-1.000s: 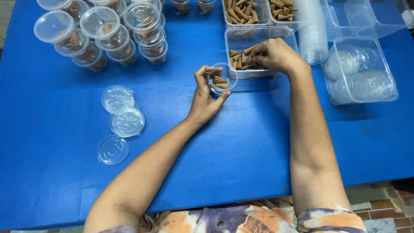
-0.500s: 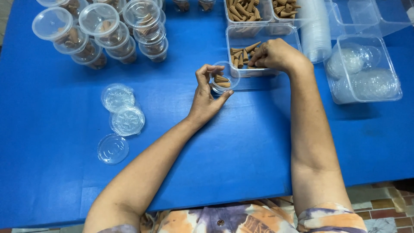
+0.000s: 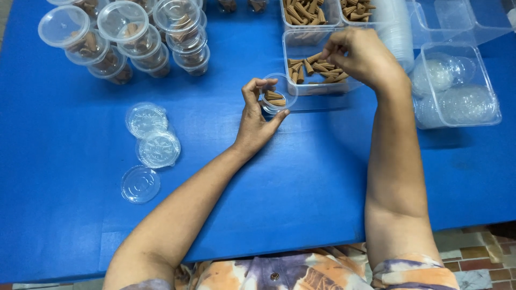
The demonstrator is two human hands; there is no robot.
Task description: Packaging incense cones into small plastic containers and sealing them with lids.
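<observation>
My left hand (image 3: 255, 126) rests on the blue table (image 3: 279, 193) and grips a small clear cup (image 3: 279, 91) between thumb and fingers. The cup is tilted toward me and has a few brown cones in it. My right hand (image 3: 363, 56) hovers over a clear rectangular tray (image 3: 302, 38) just behind the cup. Its fingers are pinched together on brown cones taken from the loose heap of cones (image 3: 322, 70) in the tray.
Lidded cups filled with cones (image 3: 134, 37) are stacked at the back left. Three loose clear lids (image 3: 146, 119) lie at the left. More cone trays (image 3: 306, 11) sit at the back, a stack of empty cups (image 3: 395, 37) beside them, and a clear bin (image 3: 457, 91) at the right.
My right hand has lifted out of the tray and moved up and to the right, uncovering more of the cones. My left hand and the cup have stayed almost still.
</observation>
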